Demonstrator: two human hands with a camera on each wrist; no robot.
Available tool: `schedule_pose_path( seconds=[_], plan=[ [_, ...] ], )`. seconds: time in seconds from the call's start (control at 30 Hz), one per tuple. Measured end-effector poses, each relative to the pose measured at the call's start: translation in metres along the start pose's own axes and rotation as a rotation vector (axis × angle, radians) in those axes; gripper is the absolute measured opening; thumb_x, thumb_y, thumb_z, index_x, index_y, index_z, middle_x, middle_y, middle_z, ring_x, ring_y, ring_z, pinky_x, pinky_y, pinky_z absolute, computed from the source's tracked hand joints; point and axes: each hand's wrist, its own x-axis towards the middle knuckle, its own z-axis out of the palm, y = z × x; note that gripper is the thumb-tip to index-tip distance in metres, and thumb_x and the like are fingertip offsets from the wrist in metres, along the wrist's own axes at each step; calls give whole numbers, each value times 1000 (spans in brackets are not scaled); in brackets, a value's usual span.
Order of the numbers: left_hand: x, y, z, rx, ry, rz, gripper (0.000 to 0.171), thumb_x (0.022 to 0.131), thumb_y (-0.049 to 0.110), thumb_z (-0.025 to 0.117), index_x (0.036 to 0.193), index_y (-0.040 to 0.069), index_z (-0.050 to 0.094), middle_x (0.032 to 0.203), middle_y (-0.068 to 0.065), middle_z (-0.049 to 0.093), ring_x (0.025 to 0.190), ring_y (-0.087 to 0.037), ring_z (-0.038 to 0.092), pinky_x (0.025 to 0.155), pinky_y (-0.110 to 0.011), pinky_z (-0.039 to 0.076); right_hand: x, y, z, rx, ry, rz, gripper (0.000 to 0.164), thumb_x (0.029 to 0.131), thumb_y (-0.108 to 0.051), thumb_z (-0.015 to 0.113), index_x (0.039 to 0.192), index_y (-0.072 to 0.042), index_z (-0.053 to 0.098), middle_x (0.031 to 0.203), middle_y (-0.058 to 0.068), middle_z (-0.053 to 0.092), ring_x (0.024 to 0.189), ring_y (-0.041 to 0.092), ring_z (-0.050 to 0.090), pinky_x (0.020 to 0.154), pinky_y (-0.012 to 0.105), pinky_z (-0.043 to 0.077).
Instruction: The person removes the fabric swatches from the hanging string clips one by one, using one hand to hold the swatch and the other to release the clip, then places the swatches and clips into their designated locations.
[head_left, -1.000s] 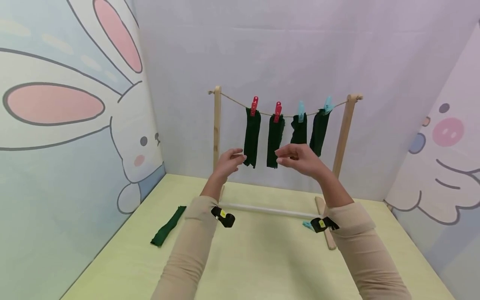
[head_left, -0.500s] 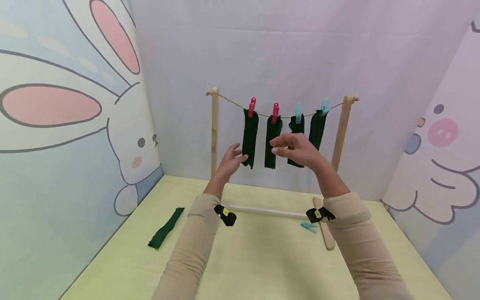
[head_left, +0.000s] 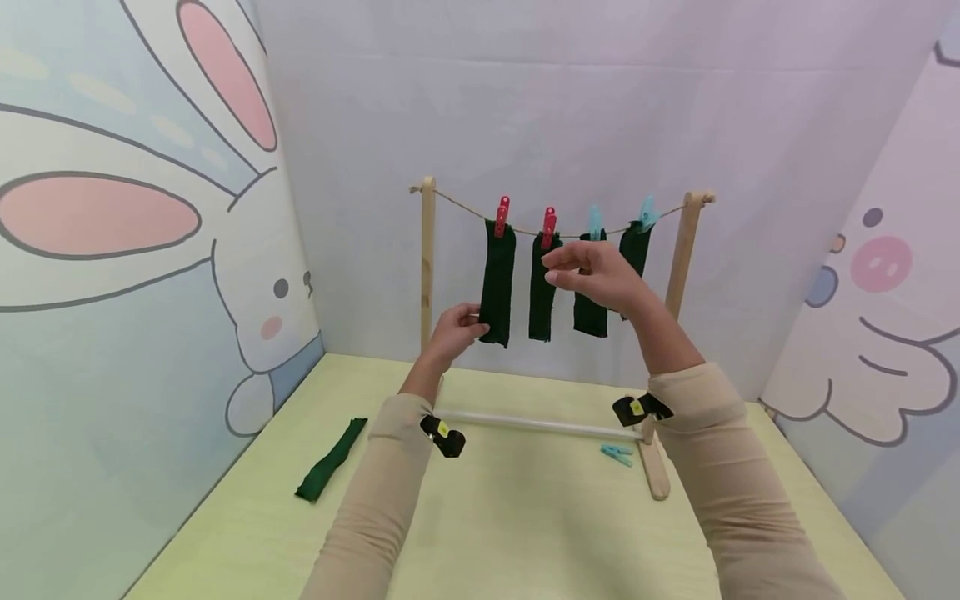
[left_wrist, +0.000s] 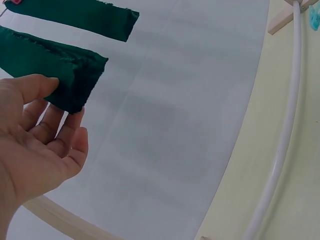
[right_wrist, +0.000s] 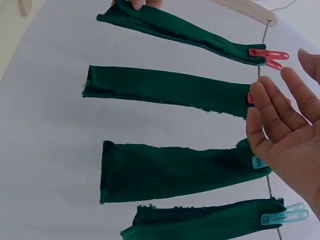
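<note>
My left hand [head_left: 452, 335] pinches the lower end of the leftmost hanging dark green cloth strip [head_left: 498, 287], thumb in front and fingers behind, as the left wrist view shows. A red clothespin [head_left: 502, 218] holds that strip's top on the cord [head_left: 461, 201]. My right hand [head_left: 600, 271] is raised near the second strip [head_left: 541, 304] and its red clothespin [head_left: 549, 227], its fingers loosely bent with nothing between them. To the right, two more strips hang from light blue clothespins [head_left: 596, 222]; in the head view the right hand partly covers them.
Wooden posts [head_left: 427, 258] carry the cord, with a white rod [head_left: 532, 424] low between them. A loose green strip [head_left: 332, 461] lies on the table at left. A light blue clothespin [head_left: 617, 454] lies near the right wooden foot [head_left: 654, 471].
My left hand has gone from beside the leftmost strip to gripping its bottom end. The right hand has risen from the strips' lower part to just below the clothespins.
</note>
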Motion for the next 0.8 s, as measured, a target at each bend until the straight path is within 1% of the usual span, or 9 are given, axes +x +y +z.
schedule_pose_path(
  seconds=[0.07, 0.13, 0.2, 0.33, 0.43, 0.5, 0.63, 0.8],
  plan=[
    [-1, -1, -2, -7, -6, -3, 30, 90, 4, 59, 119, -1, 57, 100, -13, 62, 88, -20, 55, 71, -32, 43, 4, -4, -3, -15, 17, -18, 31, 91, -19, 63, 114, 1, 61, 111, 16, 61, 97, 25, 57, 81, 37, 48],
    [-2, -2, -3, -11, -13, -6, 31, 90, 4, 59, 120, -1, 56, 100, -13, 62, 87, -19, 56, 71, -31, 44, 9, -7, -6, -39, 51, -50, 30, 91, -18, 63, 114, 2, 61, 110, 16, 62, 97, 25, 57, 80, 35, 48],
    [-4, -2, -4, -10, -12, -8, 32, 89, 3, 59, 121, -1, 56, 101, -14, 62, 88, -20, 57, 72, -31, 45, 14, -10, -7, -70, 95, -90, 29, 90, -18, 63, 113, 1, 61, 108, 15, 62, 96, 24, 56, 78, 32, 47],
    [-7, -6, -9, -7, 6, -8, 33, 89, 3, 60, 121, -1, 55, 102, -15, 62, 89, -22, 58, 76, -35, 47, 25, -18, -10, -107, 214, -169, 27, 89, -14, 63, 112, 1, 61, 104, 13, 63, 93, 22, 57, 72, 26, 45],
    [-9, -9, -11, -10, 19, -7, 33, 90, 5, 61, 121, -1, 55, 102, -14, 62, 89, -22, 58, 77, -37, 47, 34, -22, -11, -112, 270, -180, 27, 90, -14, 63, 112, 1, 60, 105, 13, 63, 93, 22, 57, 73, 27, 45],
    [-10, -10, -13, -12, 20, -6, 33, 90, 6, 61, 121, 0, 55, 102, -13, 62, 89, -21, 58, 78, -36, 47, 41, -25, -11, -127, 281, -174, 28, 90, -15, 62, 113, 0, 60, 106, 13, 63, 94, 21, 57, 74, 29, 45],
    [-10, -12, -12, -32, 10, -2, 32, 89, 5, 61, 120, 0, 56, 101, -13, 63, 87, -20, 59, 74, -32, 46, 53, -28, -11, -174, 277, -151, 29, 90, -17, 61, 113, 0, 60, 109, 13, 62, 94, 21, 55, 78, 33, 45],
    [-10, -12, -11, -47, -1, 8, 30, 88, 0, 60, 118, -3, 57, 96, -13, 64, 81, -17, 59, 71, -29, 46, 64, -34, -9, -192, 268, -153, 29, 90, -14, 62, 115, 1, 59, 112, 14, 61, 98, 23, 54, 84, 36, 46]
  ],
)
